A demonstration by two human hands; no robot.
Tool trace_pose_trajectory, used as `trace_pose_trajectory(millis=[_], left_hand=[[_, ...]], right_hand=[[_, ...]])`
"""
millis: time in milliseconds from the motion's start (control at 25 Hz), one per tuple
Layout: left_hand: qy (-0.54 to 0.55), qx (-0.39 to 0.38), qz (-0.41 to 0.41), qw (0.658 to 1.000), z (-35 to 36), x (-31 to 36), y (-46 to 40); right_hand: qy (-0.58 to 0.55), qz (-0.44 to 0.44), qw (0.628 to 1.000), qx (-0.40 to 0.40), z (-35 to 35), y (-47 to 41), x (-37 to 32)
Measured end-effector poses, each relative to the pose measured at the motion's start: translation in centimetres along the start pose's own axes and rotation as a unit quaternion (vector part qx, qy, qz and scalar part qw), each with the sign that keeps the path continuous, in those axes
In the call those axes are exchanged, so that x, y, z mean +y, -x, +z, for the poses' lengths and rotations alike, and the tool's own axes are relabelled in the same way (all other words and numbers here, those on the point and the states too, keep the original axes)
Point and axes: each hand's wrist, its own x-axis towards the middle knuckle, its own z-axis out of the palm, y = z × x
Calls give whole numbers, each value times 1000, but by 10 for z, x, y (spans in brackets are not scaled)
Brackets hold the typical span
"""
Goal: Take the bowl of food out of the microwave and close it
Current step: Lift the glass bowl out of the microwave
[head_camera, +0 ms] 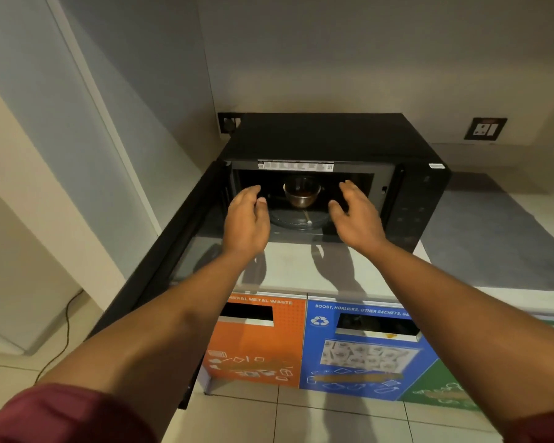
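A black microwave (320,135) stands on a white counter with its door (160,260) swung wide to the left. Inside, a shiny metal bowl (302,194) holding brown food sits at the back of the glass turntable (296,222). My left hand (248,219) hovers at the cavity mouth, left of the bowl, fingers apart and curved, holding nothing. My right hand (355,212) mirrors it on the bowl's right side, also with fingers spread. Neither hand touches the bowl.
The white counter (288,270) runs in front of the microwave, with a grey mat (493,231) to the right. Below stand an orange waste bin (256,343) and a blue bin (365,350). A wall socket (485,128) sits at the back right; a cable (65,327) trails on the floor.
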Motion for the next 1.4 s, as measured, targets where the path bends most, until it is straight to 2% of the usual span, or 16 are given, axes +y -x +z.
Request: trace_pose_trajectory(millis=[80,200,400,600,760,960,1160,1400], left_hand=[[89,-2,-63,994,28,-3,-9],[202,23,-123,971,77,-19,-33],[345,71,-173,920,159,-58,-76],[388,75,-185,900,211,-95,-116],[448,71,-163,876,234,-114,-155],[466,86,-188,860,250,-132,-176],[498,100,-204,837,251,-124,-179],[523,95,-200,823,228,-97,-155]], right_hand=[[-136,63,989,9,19,-12,8],[-312,143,939,34,52,-45,33],[-472,153,866,69,111,-111,94],[-485,144,860,71,152,-152,129],[-473,162,864,48,161,-175,131],[-472,198,858,41,169,-194,132],[-490,218,844,34,168,-200,129],[-523,165,835,40,159,-179,128]])
